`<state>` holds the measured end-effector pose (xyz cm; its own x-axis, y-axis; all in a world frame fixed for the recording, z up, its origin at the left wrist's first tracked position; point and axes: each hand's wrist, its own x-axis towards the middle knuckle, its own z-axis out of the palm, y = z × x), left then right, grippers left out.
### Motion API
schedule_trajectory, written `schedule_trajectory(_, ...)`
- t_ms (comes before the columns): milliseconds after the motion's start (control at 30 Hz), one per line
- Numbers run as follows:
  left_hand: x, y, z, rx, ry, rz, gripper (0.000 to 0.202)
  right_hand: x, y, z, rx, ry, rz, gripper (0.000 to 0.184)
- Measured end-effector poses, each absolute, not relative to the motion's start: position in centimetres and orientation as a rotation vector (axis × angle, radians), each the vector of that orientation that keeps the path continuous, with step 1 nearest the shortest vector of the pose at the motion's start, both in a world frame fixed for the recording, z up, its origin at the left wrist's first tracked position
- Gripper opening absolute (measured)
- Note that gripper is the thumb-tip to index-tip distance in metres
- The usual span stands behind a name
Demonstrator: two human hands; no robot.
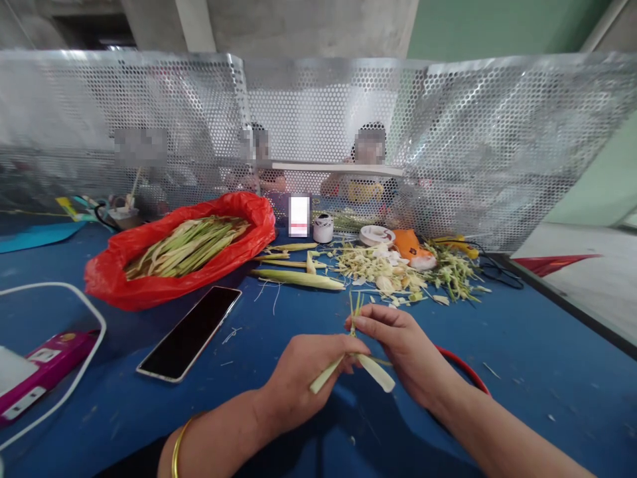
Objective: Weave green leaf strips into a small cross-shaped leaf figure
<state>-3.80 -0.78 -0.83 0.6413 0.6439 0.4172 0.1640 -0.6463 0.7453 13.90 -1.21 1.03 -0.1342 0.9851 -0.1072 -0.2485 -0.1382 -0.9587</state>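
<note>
My left hand (318, 368) is closed around a small bundle of pale green leaf strips (377, 374), whose broad ends stick out below the fingers on both sides. Thin stems stand up from the top of the bundle. With thumb and fingertips, my right hand (398, 345) pinches those stems just above the left thumb. Part of the bundle is hidden inside the left fist. Beyond the hands lie loose pale husk leaves (298, 279) and a heap of cut leaf scraps (383, 272). A red plastic bag (119, 285) filled with long green leaves (199, 245) stands to the left.
A smartphone (192, 332) lies left of my hands, near a purple power strip (44, 378) with a white cable. A roll of tape (377, 235), a small white jar (323, 229) and an orange packet (411, 245) stand before the perforated metal screen (318, 99); people sit behind it.
</note>
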Motion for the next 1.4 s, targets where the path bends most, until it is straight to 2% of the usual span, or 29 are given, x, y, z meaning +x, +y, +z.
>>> schedule_trajectory(467, -3.7, -0.8, -0.4, 2.119, 0.715, 0.940, 0.022, 13.8, -1.3, 0.9, -1.045, -1.041, 1.427, 0.018)
schedule_trajectory(667, -3.6, -0.9, -0.1, 2.204, 0.716, 0.827, 0.023, 13.5, -1.3, 1.0, -1.102, -0.985, 1.421, 0.021)
schedule_trajectory(733, -3.7, -0.8, -0.2, 2.289, 0.726, 0.777, 0.033, 13.5, -1.3, 1.1, -1.124, -0.973, 1.413, 0.024)
schedule_trajectory(833, -3.8, -0.4, -0.6, 2.411, 0.705, 0.747, 0.059, 13.7, -1.0, 1.1, -1.118, -0.947, 1.371, 0.025)
schedule_trajectory(933, -3.9, 0.0, -1.0, 2.310, 0.765, 0.870, 0.065, 14.2, -0.8, 1.0, -1.114, -0.983, 1.276, 0.023)
schedule_trajectory(1033, -3.9, 0.3, -0.9, 2.069, 0.914, 0.965, 0.058, 14.4, -0.7, 1.0, -1.141, -1.082, 1.172, 0.021)
schedule_trajectory(1167, -3.5, 0.5, -0.3, 1.618, 1.027, 1.037, 0.027, 14.1, -1.0, 1.2, -1.208, -1.192, 1.119, 0.021)
schedule_trajectory(1300, -3.1, 0.3, 0.4, 1.133, 0.997, 1.011, 0.033, 13.7, -1.3, 1.4, -1.262, -1.321, 1.093, 0.020)
schedule_trajectory(1400, -3.2, 0.1, 0.9, 1.037, 0.992, 0.952, 0.034, 13.6, -1.4, 1.4, -1.277, -1.416, 1.058, 0.018)
